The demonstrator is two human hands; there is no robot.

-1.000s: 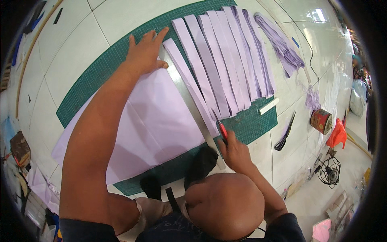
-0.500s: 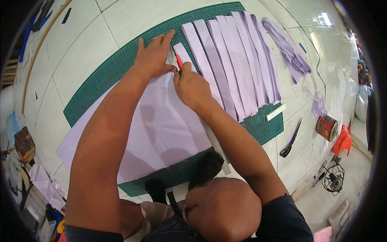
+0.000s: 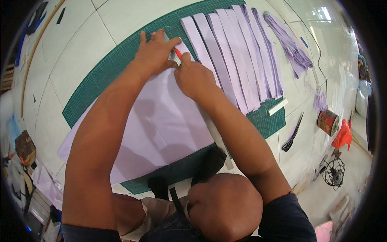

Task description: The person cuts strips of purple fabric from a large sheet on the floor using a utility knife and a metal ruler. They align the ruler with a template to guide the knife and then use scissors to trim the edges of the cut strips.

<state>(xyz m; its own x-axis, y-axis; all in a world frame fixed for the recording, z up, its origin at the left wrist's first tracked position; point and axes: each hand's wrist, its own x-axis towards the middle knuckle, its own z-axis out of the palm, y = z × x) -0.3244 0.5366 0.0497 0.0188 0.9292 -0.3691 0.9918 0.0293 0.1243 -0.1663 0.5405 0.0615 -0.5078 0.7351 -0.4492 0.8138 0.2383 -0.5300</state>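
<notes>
A large piece of lavender fabric (image 3: 161, 117) lies on the green cutting mat (image 3: 100, 90). Along its right edge runs a long metal ruler (image 3: 218, 139), partly hidden under my arms. My left hand (image 3: 155, 52) presses at the ruler's far end with its fingers spread, one reaching right toward the knife. Beside it, my right hand (image 3: 195, 78) is closed around a red-handled utility knife (image 3: 177, 53) held against the ruler's edge. The blade is hard to make out between the hands. Several folded lavender strips (image 3: 227, 56) lie side by side to the right.
A lavender bundle (image 3: 286, 44) rests at the far right. Beyond the mat's right edge are black scissors (image 3: 293, 133), a round tin (image 3: 327, 123) and a red plastic bag (image 3: 342, 136). A short white bar (image 3: 277, 107) lies on the mat. My dark-socked foot (image 3: 211, 163) is beside the ruler.
My right hand has moved slightly farther away with the knife. A finger of my left hand has shifted right toward the knife. The view has tilted a little.
</notes>
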